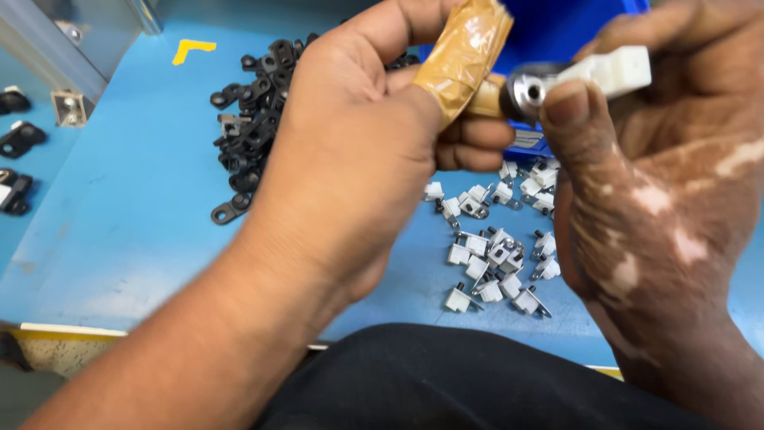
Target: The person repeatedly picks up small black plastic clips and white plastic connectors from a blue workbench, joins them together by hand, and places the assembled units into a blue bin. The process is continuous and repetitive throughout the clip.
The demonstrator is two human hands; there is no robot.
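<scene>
Holding both hands up close over the near middle of the blue desk (119, 215), the person works on one small part at eye level, probably so the fit can be checked closely. Left hand (350, 151) has its fingers curled shut around a tool whose handle is wrapped in brown tape (465, 52); tape likely there for grip or padding. Round metal tool head (527, 89) sticks out between the two hands, its end facing the camera. Right hand (660, 183) pinches a white plastic piece (617, 70) against that metal head, thumb (569, 107) pressed under it, other fingers closed behind; held tight so the piece stays lined up with the head. Whether the piece is seated on the tool or only touching it, can't tell. Below the hands, toward the near edge of the desk, a loose scatter of white plastic parts with metal pins (493, 255) lies within easy reach of the right hand. Further back, toward the far middle, a heap of black plastic clips (255, 119) sits apart from the white ones, kinds kept separate. Blue bin (557, 28) stands at the far edge behind the hands. A few black parts (20, 139) lie at the left edge, beside a metal frame (68, 107). Yellow corner mark (191, 49) on the far left of the desk surface.
</scene>
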